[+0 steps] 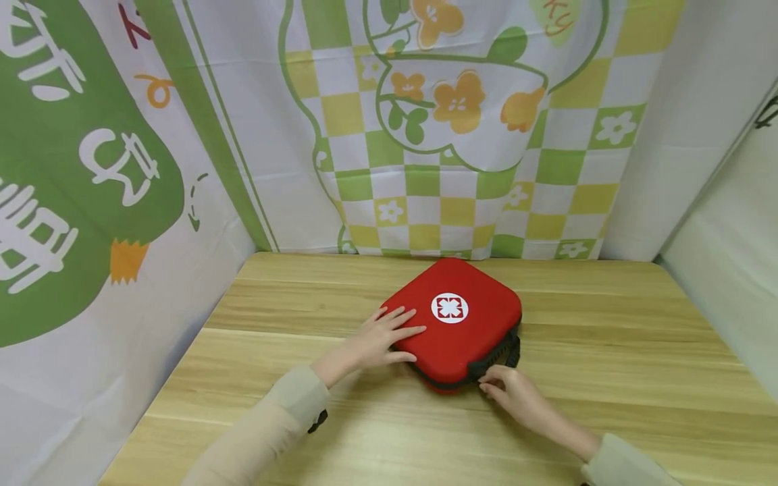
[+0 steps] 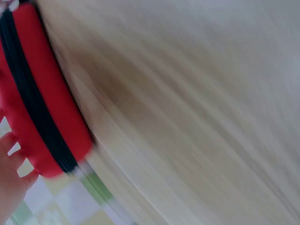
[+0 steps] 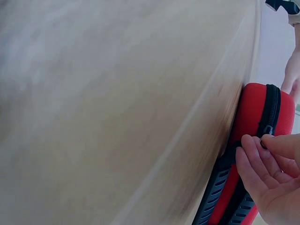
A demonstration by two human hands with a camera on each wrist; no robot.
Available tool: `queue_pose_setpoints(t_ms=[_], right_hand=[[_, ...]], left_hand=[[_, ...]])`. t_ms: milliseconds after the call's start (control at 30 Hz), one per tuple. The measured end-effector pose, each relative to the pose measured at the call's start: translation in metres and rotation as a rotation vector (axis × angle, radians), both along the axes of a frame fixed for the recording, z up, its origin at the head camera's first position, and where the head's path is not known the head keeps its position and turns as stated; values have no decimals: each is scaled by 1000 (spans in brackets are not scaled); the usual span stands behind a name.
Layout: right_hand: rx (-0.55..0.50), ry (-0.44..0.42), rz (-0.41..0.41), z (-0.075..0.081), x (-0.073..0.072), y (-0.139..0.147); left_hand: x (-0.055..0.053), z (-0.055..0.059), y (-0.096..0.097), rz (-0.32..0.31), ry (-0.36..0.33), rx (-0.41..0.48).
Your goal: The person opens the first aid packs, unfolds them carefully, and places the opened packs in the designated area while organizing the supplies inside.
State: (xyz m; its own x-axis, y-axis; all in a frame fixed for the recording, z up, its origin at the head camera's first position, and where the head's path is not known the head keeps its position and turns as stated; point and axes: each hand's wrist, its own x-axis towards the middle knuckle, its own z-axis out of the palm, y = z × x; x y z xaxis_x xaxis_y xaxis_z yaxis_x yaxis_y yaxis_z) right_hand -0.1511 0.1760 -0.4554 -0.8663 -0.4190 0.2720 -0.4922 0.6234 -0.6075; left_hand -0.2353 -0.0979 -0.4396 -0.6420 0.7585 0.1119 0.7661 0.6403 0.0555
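A red zippered first-aid case (image 1: 474,290) with a white round emblem lies closed-looking on the wooden table, turned cornerwise in the head view. On its lid's left edge rests my left hand (image 1: 383,339), fingers spread and straight. My right hand (image 1: 516,397) is at the near corner, beside the black carry handle (image 1: 513,351). In the right wrist view, the thumb and index finger of that hand pinch a small dark zipper pull (image 3: 264,145) on the black zipper (image 3: 270,110). The left wrist view shows the case's side with its black zipper band (image 2: 35,103).
The wooden table (image 1: 292,297) stretches out on both sides of the case. Behind it hangs a green, yellow and white checked curtain (image 1: 419,202). Printed white fabric (image 1: 200,283) closes off the left, and plain white cloth (image 1: 729,256) the right.
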Motion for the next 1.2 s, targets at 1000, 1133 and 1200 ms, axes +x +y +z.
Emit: queue_pose_setpoints(t_ms=[1000, 1133, 1200], right_hand=[[-2, 8, -184, 6, -44, 58], [4, 8, -192, 5, -56, 61], [12, 10, -195, 5, -61, 61]], left_hand=[[52, -9, 7, -207, 209, 172], [56, -8, 11, -262, 194, 183], [58, -8, 13, -281, 201, 167]])
